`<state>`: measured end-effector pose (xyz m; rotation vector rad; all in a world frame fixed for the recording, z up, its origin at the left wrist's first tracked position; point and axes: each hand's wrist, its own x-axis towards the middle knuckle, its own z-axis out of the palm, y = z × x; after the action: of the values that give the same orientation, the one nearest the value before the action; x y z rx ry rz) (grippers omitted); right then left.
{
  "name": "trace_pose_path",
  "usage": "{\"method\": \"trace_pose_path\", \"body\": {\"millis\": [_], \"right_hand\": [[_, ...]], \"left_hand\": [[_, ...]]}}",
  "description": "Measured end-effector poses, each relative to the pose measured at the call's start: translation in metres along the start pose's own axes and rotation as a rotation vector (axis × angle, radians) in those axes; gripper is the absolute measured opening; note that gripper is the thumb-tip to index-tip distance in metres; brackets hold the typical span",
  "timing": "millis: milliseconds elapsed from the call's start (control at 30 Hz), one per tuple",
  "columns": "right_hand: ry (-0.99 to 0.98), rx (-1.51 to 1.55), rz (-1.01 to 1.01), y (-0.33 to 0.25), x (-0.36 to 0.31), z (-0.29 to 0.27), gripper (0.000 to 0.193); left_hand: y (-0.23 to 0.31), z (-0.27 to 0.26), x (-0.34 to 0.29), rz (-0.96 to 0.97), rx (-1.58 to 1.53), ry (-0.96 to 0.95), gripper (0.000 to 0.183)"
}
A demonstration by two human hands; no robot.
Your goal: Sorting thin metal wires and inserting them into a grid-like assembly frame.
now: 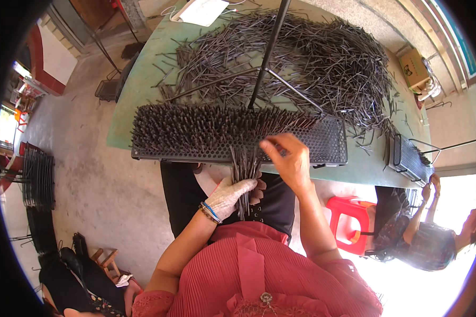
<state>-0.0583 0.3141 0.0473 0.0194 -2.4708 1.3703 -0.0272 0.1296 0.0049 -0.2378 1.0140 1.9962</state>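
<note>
My left hand, in a pale knitted glove with bracelets at the wrist, is closed around a bundle of thin dark strips held upright below the perforated panel. My bare right hand is just right of the bundle's top, over the panel's front edge, thumb and forefinger pinched; whatever they hold is too small to make out. Dark strips stand thickly in the holes of the long black perforated panel across its left and middle. At its right end the holes show bare.
A large heap of loose dark strips covers much of the green tabletop. A black pole with braces rises behind the panel. At right, another person works at a second perforated panel, near a red stool.
</note>
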Motion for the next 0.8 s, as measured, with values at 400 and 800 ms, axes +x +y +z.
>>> {"method": "trace_pose_path", "body": {"millis": [400, 800], "right_hand": [[-0.163, 0.535, 0.451, 0.021, -0.009, -0.014, 0.019], [-0.044, 0.261, 0.048, 0.028, 0.031, -0.005, 0.019]], "left_hand": [[0.001, 0.004, 0.003, 0.044, 0.033, 0.028, 0.029], [-0.001, 0.003, 0.002, 0.015, 0.063, 0.067, 0.029]]}}
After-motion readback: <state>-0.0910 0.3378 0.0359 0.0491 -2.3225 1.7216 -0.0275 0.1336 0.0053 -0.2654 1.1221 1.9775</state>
